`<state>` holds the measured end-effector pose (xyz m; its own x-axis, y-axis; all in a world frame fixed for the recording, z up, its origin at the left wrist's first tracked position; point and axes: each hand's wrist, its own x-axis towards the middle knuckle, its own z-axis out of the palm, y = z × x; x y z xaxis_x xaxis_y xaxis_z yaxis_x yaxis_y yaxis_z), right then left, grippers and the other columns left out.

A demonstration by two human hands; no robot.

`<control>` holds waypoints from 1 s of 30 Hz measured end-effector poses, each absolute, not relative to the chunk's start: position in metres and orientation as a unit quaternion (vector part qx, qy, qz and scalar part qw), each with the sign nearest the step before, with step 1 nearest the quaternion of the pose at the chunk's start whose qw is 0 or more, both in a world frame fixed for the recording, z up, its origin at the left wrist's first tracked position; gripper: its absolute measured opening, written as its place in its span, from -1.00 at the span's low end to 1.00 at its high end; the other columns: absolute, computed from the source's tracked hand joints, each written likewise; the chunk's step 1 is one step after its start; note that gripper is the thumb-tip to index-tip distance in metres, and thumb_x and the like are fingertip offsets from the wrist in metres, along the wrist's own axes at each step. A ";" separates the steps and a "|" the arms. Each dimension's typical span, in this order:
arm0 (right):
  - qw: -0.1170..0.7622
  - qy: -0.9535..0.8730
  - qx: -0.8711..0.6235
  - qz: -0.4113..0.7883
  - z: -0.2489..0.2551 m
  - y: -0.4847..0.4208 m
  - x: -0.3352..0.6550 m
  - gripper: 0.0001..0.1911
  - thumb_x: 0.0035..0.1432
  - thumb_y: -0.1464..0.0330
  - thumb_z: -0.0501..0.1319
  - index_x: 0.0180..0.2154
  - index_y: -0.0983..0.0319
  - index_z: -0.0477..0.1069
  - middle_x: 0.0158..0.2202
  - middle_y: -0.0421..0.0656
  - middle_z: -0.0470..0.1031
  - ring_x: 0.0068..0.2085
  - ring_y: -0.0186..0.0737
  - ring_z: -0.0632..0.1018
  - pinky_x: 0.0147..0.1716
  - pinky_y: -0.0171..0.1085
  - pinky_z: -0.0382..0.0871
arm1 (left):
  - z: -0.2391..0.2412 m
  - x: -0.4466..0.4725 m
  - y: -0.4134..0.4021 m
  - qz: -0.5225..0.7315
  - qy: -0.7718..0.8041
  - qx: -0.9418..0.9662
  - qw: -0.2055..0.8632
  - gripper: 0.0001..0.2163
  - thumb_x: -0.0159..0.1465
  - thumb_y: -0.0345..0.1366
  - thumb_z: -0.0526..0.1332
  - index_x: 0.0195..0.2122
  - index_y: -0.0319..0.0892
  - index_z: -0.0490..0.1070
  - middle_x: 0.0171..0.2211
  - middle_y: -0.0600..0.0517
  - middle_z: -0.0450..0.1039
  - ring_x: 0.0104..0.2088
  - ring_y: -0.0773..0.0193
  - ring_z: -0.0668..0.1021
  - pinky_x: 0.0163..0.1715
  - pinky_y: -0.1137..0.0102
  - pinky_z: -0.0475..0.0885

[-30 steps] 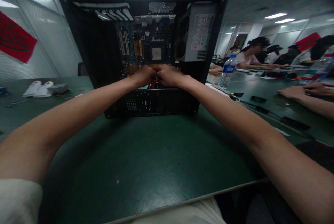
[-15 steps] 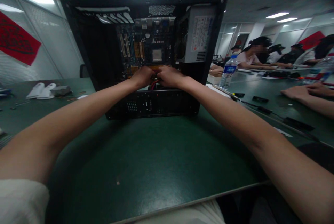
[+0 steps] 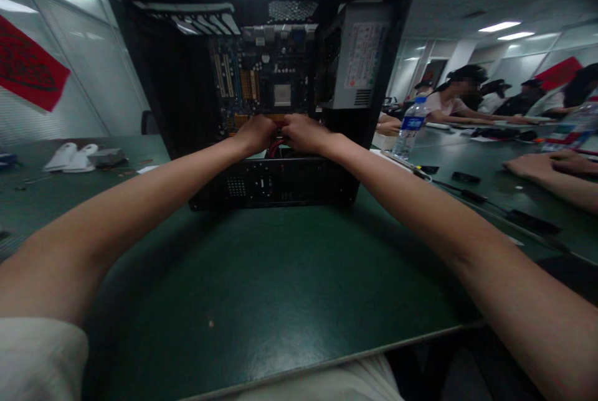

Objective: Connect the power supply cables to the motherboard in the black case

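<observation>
An opened black computer case (image 3: 308, 182) stands on the green table (image 3: 280, 264) in front of me. Inside it a motherboard (image 3: 261, 74) faces me, with a square metal-topped processor (image 3: 282, 95) on it, and a grey power supply (image 3: 359, 55) fills the upper right corner. My left hand (image 3: 256, 133) and my right hand (image 3: 303, 132) meet inside the case, near the orange memory slots. Both sets of fingers are curled inward, and whatever is between them is hidden. Red and dark cables (image 3: 275, 149) run just below my hands.
White objects (image 3: 71, 157) and a grey block (image 3: 106, 157) lie on the left. A water bottle (image 3: 411, 127) stands right of the case. A dark cable (image 3: 471, 197) and small black pieces (image 3: 466, 177) lie nearer. Another person's hands (image 3: 537, 165) rest at the far right; several people sit behind.
The view has shifted slightly, so the case appears a little higher. Both hands stay together at the same spot inside the case, with barely any visible movement.
</observation>
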<state>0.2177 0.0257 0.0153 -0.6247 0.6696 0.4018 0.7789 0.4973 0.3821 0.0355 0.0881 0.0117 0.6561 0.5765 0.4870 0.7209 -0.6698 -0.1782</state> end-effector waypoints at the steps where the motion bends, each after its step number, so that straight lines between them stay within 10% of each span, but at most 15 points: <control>1: 0.097 -0.861 -0.420 -0.269 0.015 0.026 0.217 -0.64 0.37 0.40 0.14 0.04 0.44 0.58 0.15 0.19 0.48 0.12 0.05 0.48 0.07 -0.13 0.33 | 0.012 0.036 0.088 -0.196 -0.364 -0.892 0.184 -0.84 0.25 -0.30 0.24 -0.36 -0.16 0.62 -0.27 -0.15 0.64 -0.17 0.00 0.62 -0.17 0.21 0.45; 30: 0.092 -0.879 -0.381 -0.272 0.008 0.046 0.217 -0.67 0.41 0.45 0.09 0.09 0.42 0.50 0.08 0.16 0.51 0.00 -0.01 0.54 -0.09 -0.18 0.31 | 0.021 0.034 0.062 -0.137 -0.420 -0.875 0.199 -0.72 0.30 -0.20 0.24 -0.11 -0.22 0.66 -0.15 -0.25 0.64 -0.09 -0.12 0.65 -0.08 0.18 0.49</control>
